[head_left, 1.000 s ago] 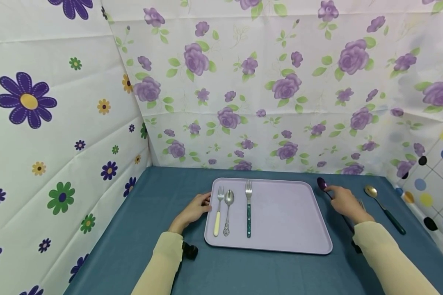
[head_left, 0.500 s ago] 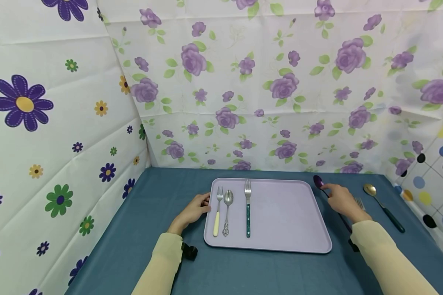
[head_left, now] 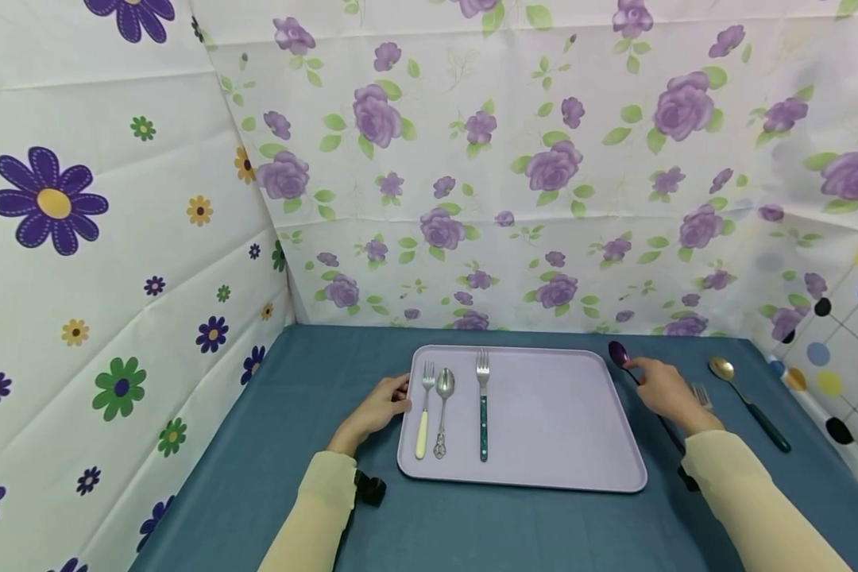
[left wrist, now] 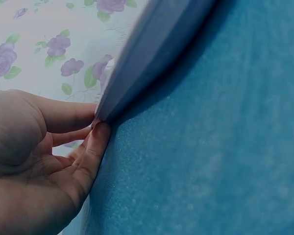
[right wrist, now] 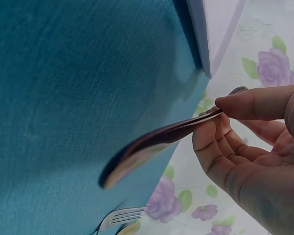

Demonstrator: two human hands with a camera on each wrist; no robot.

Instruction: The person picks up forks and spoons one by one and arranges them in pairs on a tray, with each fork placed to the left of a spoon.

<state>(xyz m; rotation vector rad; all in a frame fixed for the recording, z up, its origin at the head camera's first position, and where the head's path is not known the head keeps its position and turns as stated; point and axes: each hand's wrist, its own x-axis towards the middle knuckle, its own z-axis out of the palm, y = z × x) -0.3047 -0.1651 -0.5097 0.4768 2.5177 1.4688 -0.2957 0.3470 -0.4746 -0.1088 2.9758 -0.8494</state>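
Observation:
My left hand [head_left: 372, 409] pinches the left rim of a pale lilac tray [head_left: 558, 421]. In the left wrist view, the thumb and fingertips meet at the tray's edge [left wrist: 147, 54]. Beyond the tray's right side, my right hand [head_left: 668, 393] holds a dark purple spoon [head_left: 618, 353] between thumb and fingers. The right wrist view shows the spoon's handle [right wrist: 152, 147] slanting out of the pinch, over the cloth. On the tray lie a cream-handled fork [head_left: 422, 421], a silver spoon with an ornate handle [head_left: 441, 413] and a green-handled fork [head_left: 483, 413].
A gold spoon with a dark green handle [head_left: 754, 405] lies at the far right of the blue-green tablecloth [head_left: 515, 528]. Another fork [head_left: 701, 395] is partly hidden behind my right wrist. Flowered fabric [head_left: 508, 159] rises behind and at the sides.
My right hand and the purple spoon have shifted slightly left, and more of the fork behind the wrist shows. My left hand keeps its place at the tray rim.

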